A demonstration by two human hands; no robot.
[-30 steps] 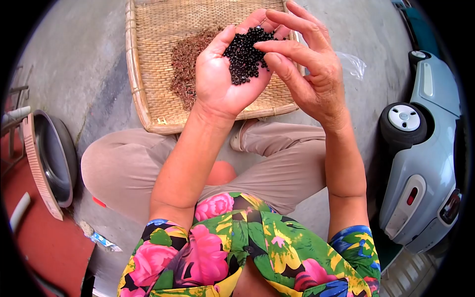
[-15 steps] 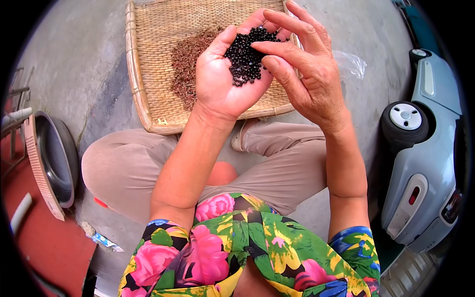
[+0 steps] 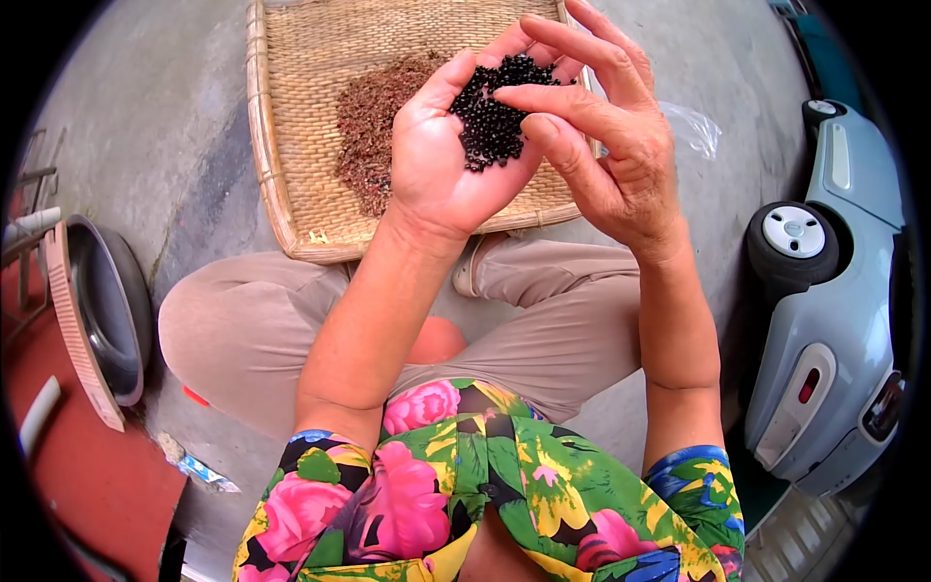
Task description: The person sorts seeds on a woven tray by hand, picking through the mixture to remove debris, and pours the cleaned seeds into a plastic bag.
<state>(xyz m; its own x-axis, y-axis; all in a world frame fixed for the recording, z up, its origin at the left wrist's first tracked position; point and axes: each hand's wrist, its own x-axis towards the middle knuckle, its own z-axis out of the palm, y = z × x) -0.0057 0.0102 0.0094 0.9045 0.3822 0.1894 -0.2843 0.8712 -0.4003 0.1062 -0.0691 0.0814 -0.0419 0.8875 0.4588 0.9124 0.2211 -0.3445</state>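
Note:
Cupped palm up, my left hand (image 3: 427, 184) holds a heap of small, shiny black seeds (image 3: 493, 124). My right hand (image 3: 621, 160) hovers over that palm from the right. Its index fingertip is at the seeds, the thumb tip sits just below and apart from it, and the other fingers are spread. I see nothing between the right fingers. Beneath both hands lies a woven bamboo tray (image 3: 301, 116). A pile of reddish-brown husks (image 3: 365, 136) rests on it, partly hidden behind my left hand.
A clear plastic bag (image 3: 690, 131) lies on the concrete floor right of the tray. A pale blue ride-on toy car (image 3: 824, 320) stands at the far right. At the left, a metal basin (image 3: 107, 301) leans by a ridged board (image 3: 82, 330) and a red surface (image 3: 97, 475).
Both hands have shifted slightly to the right together. The black seeds have spread a little differently in my left palm, and the right index finger stays over them.

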